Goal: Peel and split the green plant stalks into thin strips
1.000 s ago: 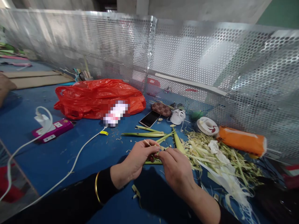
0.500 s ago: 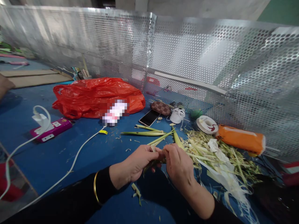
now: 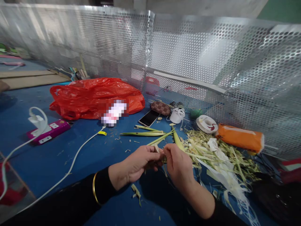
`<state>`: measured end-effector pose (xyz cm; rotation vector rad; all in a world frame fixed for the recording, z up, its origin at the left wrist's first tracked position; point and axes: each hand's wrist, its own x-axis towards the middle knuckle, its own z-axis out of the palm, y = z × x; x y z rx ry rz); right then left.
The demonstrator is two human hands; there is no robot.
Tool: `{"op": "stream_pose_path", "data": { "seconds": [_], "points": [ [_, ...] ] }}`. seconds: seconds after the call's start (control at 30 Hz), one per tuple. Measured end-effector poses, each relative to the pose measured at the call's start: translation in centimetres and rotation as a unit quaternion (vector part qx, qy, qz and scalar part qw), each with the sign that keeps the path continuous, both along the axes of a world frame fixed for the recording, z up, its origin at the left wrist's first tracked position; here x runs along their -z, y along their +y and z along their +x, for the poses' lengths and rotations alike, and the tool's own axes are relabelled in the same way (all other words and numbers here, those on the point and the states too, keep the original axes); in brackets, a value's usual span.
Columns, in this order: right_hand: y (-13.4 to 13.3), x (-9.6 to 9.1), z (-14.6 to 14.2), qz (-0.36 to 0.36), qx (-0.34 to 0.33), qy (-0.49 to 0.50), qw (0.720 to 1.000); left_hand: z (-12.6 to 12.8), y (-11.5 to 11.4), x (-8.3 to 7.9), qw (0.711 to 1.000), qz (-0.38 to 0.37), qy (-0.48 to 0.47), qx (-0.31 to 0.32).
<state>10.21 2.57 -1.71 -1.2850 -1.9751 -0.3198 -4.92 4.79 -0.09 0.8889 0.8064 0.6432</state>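
Plant scraps (image 3: 235, 158) litter the blue table (image 3: 54, 160) beside a perforated screen (image 3: 183, 47).

We see a shiny metal panel (image 3: 192, 56), perforated and dented, behind a smooth blue table (image 3: 58, 163) with a low sheen. The red bag (image 3: 94, 94) looks like thin, glossy, crinkled plastic; the purple power strip (image 3: 57, 131), smooth hard plastic. We make out dark, glassy smoothness on the phone (image 3: 149, 118), and a leather-like checkered case (image 3: 160, 108). The leaf blades (image 3: 142, 134) appear smooth and fibrous, the shredded heap (image 3: 240, 160) rough and dry. We find slick wrapping on the orange packet (image 3: 240, 137), polished gold-coloured metal on the bangle (image 3: 94, 188), matt black cloth on the sleeve (image 3: 70, 201) and dull brown cardboard (image 3: 30, 78)
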Motion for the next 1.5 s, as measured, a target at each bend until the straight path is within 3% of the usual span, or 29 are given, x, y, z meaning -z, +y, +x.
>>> {"op": "stream_pose_path", "data": {
  "seconds": [0.17, 0.5, 0.73, 0.83, 1.0, 1.13, 1.4, 1.5],
  "points": [
    [0.0, -0.5, 0.3, -0.095, 0.019, 0.073, 0.993, 0.1, 0.1, -0.6, 1.0, 0.003, 0.015, -0.015],
    [0.0, -0.8, 0.5, -0.164, -0.017, 0.139, 0.977, 0.2, -0.1, -0.7, 0.994, 0.093, 0.036, -0.052],
    [0.1, -1.0, 0.3, -0.246, -0.035, 0.225, 0.942, 0.3, 0.2, -0.4, 0.981, 0.183, 0.057, -0.035],
    [0.2, -1.2, 0.3, -0.322, -0.051, 0.295, 0.898, 0.1, 0.3, -0.5, 0.967, 0.241, 0.084, -0.016],
    [0.5, -2.3, 0.1, -0.461, -0.073, 0.451, 0.761, -0.4, 0.0, -1.4, 0.908, 0.363, 0.209, -0.018],
    [0.6, -2.8, 0.0, -0.484, -0.082, 0.504, 0.711, -0.5, -0.2, -1.7, 0.907, 0.369, 0.202, -0.011],
    [1.0, -2.3, 0.3, -0.471, -0.065, 0.515, 0.714, -0.4, 0.2, -2.0, 0.949, 0.29, 0.122, 0.011],
    [1.1, -2.1, 0.2, -0.465, -0.061, 0.489, 0.735, -0.6, 0.3, -2.0, 0.968, 0.232, 0.091, 0.018]
  ]
}}
